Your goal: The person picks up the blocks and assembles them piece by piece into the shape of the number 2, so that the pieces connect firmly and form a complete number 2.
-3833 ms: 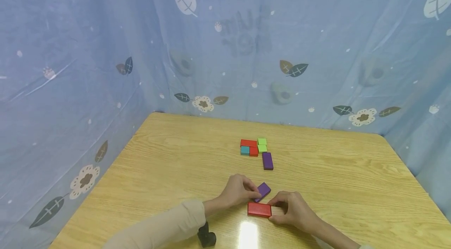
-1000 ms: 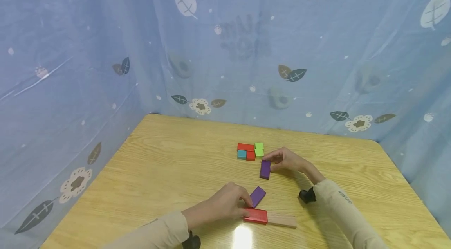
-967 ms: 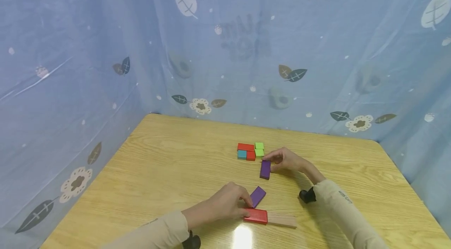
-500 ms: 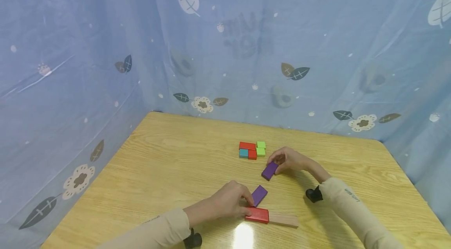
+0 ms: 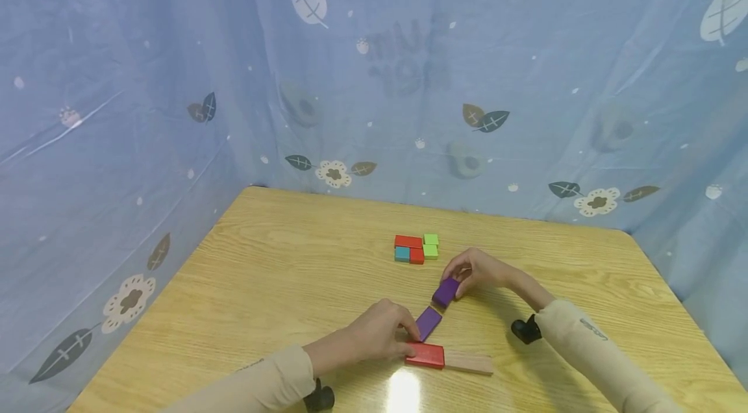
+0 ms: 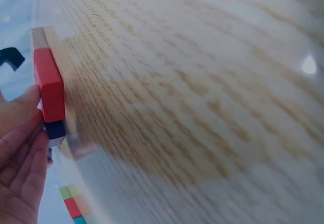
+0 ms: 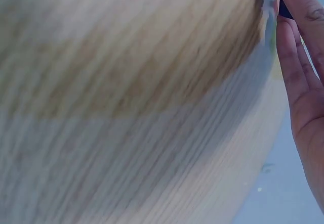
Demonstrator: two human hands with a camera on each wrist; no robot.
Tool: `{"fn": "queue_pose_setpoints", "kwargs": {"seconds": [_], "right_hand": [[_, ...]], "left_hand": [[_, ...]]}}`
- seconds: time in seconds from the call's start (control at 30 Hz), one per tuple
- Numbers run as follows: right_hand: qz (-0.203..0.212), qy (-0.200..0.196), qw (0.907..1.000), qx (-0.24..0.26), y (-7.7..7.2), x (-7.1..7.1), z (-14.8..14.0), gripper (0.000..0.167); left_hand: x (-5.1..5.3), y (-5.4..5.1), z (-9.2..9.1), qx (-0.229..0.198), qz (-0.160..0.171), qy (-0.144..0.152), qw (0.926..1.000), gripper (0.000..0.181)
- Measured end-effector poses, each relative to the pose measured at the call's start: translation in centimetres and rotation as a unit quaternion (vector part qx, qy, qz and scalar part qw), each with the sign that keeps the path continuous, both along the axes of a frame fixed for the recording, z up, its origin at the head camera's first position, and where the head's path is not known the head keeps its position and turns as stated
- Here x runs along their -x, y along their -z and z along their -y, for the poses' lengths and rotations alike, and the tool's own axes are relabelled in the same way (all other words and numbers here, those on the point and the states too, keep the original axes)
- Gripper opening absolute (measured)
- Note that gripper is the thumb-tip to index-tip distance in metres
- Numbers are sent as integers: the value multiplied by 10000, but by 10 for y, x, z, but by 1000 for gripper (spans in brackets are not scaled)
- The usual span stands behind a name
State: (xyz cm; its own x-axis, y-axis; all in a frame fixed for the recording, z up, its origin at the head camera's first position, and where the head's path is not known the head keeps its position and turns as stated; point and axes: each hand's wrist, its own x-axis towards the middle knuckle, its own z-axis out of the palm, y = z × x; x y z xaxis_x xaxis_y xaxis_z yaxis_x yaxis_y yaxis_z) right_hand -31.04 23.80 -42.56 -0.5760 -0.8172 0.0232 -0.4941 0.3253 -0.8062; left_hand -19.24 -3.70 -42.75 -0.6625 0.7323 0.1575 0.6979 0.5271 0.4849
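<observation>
On the wooden table, my left hand is at the left end of a red block. Its thumb rests on the red block, and the index fingertip touches the near end of a slanted purple block. In the left wrist view the thumb lies against the red block, and a dark purple end shows beyond it. My right hand pinches a second purple block between thumb and fingers, just beyond the first with a narrow gap. A plain wooden block adjoins the red block's right end.
Farther back sits a small cluster: a red block, a teal cube, a red cube and two lime green cubes. A blue patterned curtain hangs behind the table.
My right hand has gone from the plain wooden block to the farther purple block, turned it aslant and drawn it nearer the other purple block. Lately my left hand has stayed in place.
</observation>
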Motion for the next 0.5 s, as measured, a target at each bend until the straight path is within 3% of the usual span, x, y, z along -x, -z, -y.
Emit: {"fn": "queue_pose_setpoints", "kwargs": {"seconds": [0.23, 0.5], "right_hand": [[-726, -411, 9965, -50, -8, -1, 12, 31], [-667, -645, 9955, -165, -9, 1, 19, 30]], "left_hand": [[1, -2, 2, 3, 72, -59, 10000, 14], [2, 1, 1, 7, 63, 29, 10000, 14]]}}
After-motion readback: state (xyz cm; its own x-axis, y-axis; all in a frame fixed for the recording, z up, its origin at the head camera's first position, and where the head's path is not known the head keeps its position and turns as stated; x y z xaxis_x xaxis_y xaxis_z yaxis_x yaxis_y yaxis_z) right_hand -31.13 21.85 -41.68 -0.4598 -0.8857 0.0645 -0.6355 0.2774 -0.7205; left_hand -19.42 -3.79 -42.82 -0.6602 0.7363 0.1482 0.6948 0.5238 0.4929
